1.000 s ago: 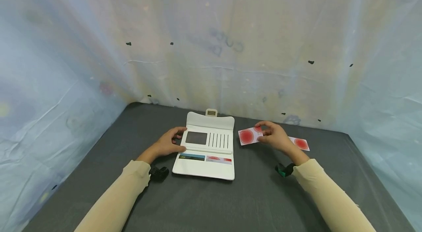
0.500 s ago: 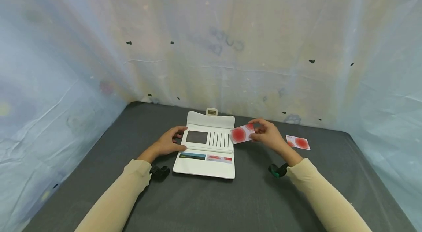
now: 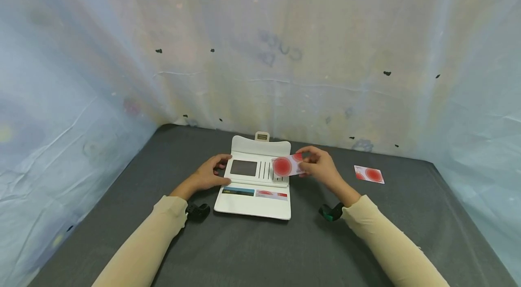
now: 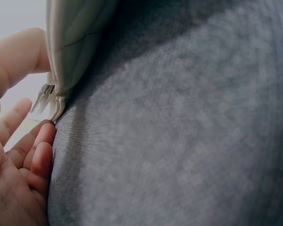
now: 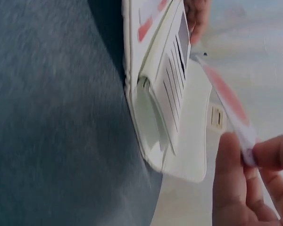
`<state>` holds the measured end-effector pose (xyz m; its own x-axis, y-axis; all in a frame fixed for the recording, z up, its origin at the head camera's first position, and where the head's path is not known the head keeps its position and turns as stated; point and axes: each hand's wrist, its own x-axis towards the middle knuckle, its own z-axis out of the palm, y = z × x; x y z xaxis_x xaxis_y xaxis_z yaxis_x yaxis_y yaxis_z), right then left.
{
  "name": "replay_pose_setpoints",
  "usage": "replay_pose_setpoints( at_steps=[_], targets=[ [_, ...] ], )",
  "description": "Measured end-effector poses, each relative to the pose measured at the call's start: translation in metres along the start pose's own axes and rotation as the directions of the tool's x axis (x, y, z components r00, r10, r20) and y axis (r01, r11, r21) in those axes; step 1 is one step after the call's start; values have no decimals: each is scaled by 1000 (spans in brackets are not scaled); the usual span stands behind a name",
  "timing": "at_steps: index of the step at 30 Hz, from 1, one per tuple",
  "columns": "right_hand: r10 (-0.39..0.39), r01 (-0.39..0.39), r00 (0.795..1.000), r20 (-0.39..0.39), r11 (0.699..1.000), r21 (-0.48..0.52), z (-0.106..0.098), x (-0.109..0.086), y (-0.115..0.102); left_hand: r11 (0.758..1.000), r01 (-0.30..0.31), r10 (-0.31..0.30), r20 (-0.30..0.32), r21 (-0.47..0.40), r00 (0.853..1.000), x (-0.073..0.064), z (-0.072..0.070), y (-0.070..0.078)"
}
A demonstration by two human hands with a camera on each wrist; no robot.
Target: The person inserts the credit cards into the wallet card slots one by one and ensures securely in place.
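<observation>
A white wallet lies unfolded on the dark cloth, with card slots, a dark window and a clasp tab. Two cards sit in its lower pockets, a blue-and-black card and a red-patterned card. My left hand rests at the wallet's left edge, thumb and index finger touching it. In the left wrist view the other fingers are loosely bent beside the edge. Between thumb and fingers, my right hand pinches a white card with red circles. It is held over the right-hand slots, raised above the wallet in the right wrist view.
Another red-circled card lies on the cloth to the right. A dark grey cloth covers the table. Pale patterned sheets hang behind it and at both sides.
My right hand has moved left with the pinched card, from beside the wallet to over its slots. The card on the cloth at right has come into full view. My left hand stays put.
</observation>
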<state>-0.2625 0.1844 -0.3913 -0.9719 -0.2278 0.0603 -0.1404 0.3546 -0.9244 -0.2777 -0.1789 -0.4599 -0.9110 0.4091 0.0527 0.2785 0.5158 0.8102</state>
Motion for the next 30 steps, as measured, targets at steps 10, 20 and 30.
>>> replay_pose_setpoints(
  at_steps=[10, 20, 30],
  targets=[
    [13, -13, 1000, -6, 1000, -24, 20, 3, 2, 1000, 22, -22, 1, -4, 1000, 1, 0, 0],
    [72, -79, 993, -98, 994, -69, 36, 4, -3, 1000, 14, -14, 6, -10, 1000, 1, 0, 0],
    [106, -114, 988, -114, 991, -63, 46, 8, 0, 1000, 16, -16, 4, -8, 1000, 2, 1, -2]
  ],
)
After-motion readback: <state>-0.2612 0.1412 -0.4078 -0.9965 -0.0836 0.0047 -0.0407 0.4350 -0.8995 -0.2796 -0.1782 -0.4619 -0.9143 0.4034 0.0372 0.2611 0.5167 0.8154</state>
